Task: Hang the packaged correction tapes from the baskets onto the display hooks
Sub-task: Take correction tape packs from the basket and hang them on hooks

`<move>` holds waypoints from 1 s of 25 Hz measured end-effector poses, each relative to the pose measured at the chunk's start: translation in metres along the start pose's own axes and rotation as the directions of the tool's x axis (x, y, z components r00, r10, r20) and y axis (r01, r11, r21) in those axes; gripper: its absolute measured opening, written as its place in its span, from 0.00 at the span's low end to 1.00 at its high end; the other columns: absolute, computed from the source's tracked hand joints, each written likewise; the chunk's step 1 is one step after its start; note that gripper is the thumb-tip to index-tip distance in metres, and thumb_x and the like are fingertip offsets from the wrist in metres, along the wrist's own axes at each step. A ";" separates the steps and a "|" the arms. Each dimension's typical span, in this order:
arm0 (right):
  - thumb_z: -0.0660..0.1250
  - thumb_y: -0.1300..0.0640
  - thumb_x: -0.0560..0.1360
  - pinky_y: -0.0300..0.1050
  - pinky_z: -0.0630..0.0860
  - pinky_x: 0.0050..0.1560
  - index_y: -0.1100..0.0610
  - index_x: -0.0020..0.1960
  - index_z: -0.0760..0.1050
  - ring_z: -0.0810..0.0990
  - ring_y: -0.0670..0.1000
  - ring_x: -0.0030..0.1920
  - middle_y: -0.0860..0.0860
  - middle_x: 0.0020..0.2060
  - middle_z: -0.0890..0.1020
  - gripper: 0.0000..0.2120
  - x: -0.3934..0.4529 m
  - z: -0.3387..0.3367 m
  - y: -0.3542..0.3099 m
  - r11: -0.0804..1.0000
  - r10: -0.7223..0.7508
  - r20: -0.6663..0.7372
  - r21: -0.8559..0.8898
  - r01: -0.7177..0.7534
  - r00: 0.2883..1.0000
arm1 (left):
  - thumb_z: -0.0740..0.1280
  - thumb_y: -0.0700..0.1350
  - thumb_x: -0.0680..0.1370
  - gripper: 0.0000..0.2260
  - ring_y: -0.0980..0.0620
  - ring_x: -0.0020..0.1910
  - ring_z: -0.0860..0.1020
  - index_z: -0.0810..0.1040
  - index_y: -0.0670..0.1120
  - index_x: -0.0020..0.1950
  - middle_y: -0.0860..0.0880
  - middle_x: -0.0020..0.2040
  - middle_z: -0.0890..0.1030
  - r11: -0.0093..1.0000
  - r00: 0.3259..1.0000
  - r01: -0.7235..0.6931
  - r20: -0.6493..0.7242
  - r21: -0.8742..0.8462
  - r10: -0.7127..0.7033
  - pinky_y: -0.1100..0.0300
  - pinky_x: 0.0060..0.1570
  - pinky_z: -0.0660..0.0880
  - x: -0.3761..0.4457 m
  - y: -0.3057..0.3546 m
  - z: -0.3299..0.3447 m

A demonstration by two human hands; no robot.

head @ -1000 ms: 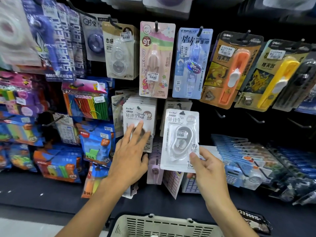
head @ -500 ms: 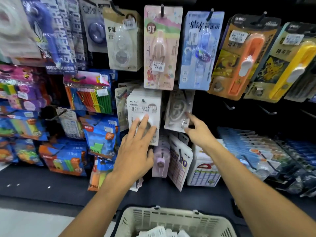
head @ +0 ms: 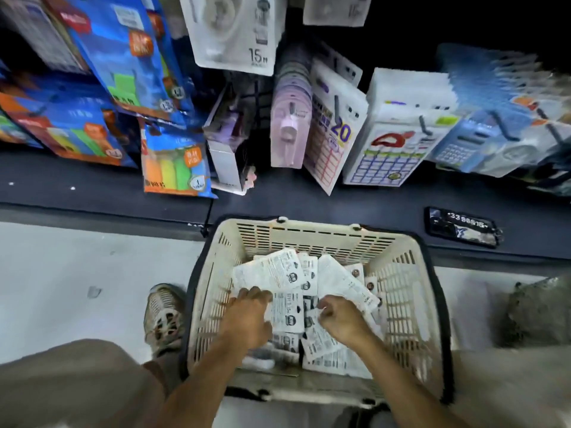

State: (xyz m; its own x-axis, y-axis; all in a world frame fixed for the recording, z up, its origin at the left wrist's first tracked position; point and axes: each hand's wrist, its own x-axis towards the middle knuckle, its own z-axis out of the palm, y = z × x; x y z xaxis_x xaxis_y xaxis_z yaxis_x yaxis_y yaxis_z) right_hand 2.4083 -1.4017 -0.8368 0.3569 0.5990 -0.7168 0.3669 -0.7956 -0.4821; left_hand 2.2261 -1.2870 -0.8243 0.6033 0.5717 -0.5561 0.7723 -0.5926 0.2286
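Observation:
A cream plastic basket (head: 312, 227) stands on the floor at my feet. It holds several white packaged correction tapes (head: 272, 270) lying loose, mostly back side up. Both hands are down inside it. My left hand (head: 247, 316) lies on the pile with bent fingers, and whether it grips a pack is unclear. The fingers of my right hand (head: 340, 319) are curled and pinch the edge of one pack (head: 312, 316). Above, at the top edge, a white correction tape pack marked 15 m (head: 234, 32) hangs on the display, with another white pack (head: 335, 10) to its right.
Label sheets (head: 333, 131), calculators (head: 463, 146) and colourful sticky-note packs (head: 173, 162) hang low over the black shelf ledge (head: 92, 186). A dark flat object (head: 462, 225) lies on the ledge at right. My shoe (head: 163, 316) is left of the basket and a grey bag (head: 537, 313) is to its right.
My view has dropped from the hooks to the basket. Both hands left the display, where my right hand had put a white pack on a hook, and are now in the pile.

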 end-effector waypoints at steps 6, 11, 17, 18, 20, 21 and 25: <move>0.64 0.66 0.74 0.54 0.82 0.56 0.52 0.60 0.75 0.85 0.54 0.54 0.54 0.54 0.85 0.17 0.010 0.021 -0.004 0.861 0.055 0.318 0.464 -0.206 0.946 | 0.72 0.55 0.76 0.42 0.43 0.79 0.57 0.51 0.51 0.83 0.46 0.83 0.55 0.991 0.997 -0.036 0.074 0.126 0.027 0.45 0.77 0.56 0.023 -0.017 0.029; 0.62 0.71 0.75 0.46 0.78 0.50 0.50 0.64 0.73 0.83 0.55 0.57 0.48 0.57 0.85 0.23 0.020 0.031 -0.006 0.718 -0.067 0.198 0.690 -0.090 0.978 | 0.65 0.52 0.82 0.19 0.45 0.61 0.80 0.73 0.51 0.73 0.46 0.67 0.80 0.962 0.993 -0.029 -0.114 -0.270 -0.002 0.51 0.62 0.76 0.031 -0.021 0.002; 0.70 0.55 0.76 0.46 0.71 0.58 0.56 0.62 0.76 0.73 0.55 0.63 0.53 0.61 0.77 0.15 0.016 0.068 0.000 0.851 -0.327 0.111 -0.397 0.344 0.938 | 0.55 0.53 0.86 0.19 0.41 0.42 0.82 0.80 0.43 0.59 0.41 0.44 0.84 0.850 0.950 -0.017 -0.273 -0.526 -0.150 0.45 0.45 0.80 0.030 -0.030 -0.020; 0.69 0.54 0.76 0.48 0.70 0.61 0.56 0.62 0.76 0.71 0.55 0.65 0.53 0.61 0.77 0.15 0.018 0.069 -0.001 0.813 -0.347 0.110 -0.461 0.357 0.931 | 0.55 0.54 0.86 0.19 0.42 0.43 0.83 0.80 0.45 0.61 0.42 0.45 0.84 0.843 0.957 -0.016 -0.253 -0.538 -0.144 0.45 0.45 0.81 0.027 -0.028 -0.017; 0.69 0.52 0.77 0.50 0.69 0.65 0.56 0.68 0.74 0.68 0.57 0.68 0.55 0.64 0.76 0.21 0.025 0.066 -0.004 0.762 -0.321 0.203 -0.524 0.379 0.925 | 0.55 0.55 0.86 0.18 0.45 0.44 0.83 0.79 0.48 0.65 0.45 0.47 0.85 0.838 0.973 0.009 -0.187 -0.546 -0.132 0.48 0.45 0.82 0.024 -0.025 -0.012; 0.69 0.51 0.77 0.51 0.69 0.66 0.54 0.72 0.72 0.68 0.58 0.68 0.55 0.66 0.77 0.24 0.028 0.065 -0.006 0.741 -0.285 0.265 -0.549 0.387 0.921 | 0.55 0.56 0.86 0.18 0.46 0.43 0.83 0.79 0.49 0.65 0.45 0.47 0.85 0.838 0.981 0.022 -0.150 -0.546 -0.124 0.50 0.43 0.81 0.023 -0.026 -0.009; 0.67 0.51 0.79 0.48 0.74 0.60 0.53 0.70 0.75 0.76 0.61 0.63 0.59 0.62 0.80 0.20 0.030 0.071 -0.021 0.641 -0.245 0.337 -0.647 0.413 0.909 | 0.56 0.55 0.86 0.16 0.50 0.37 0.80 0.79 0.50 0.63 0.47 0.43 0.84 0.864 0.986 0.022 -0.130 -0.503 -0.100 0.57 0.38 0.75 0.016 -0.025 -0.003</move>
State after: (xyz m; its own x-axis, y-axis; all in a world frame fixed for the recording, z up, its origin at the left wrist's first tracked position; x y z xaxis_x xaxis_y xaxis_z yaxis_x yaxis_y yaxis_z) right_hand 2.3504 -1.3736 -0.8839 -0.0547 0.7090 -0.7031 0.9383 -0.2043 -0.2791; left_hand 2.2170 -1.2614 -0.8370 0.5433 0.6972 -0.4677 0.7804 -0.2142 0.5874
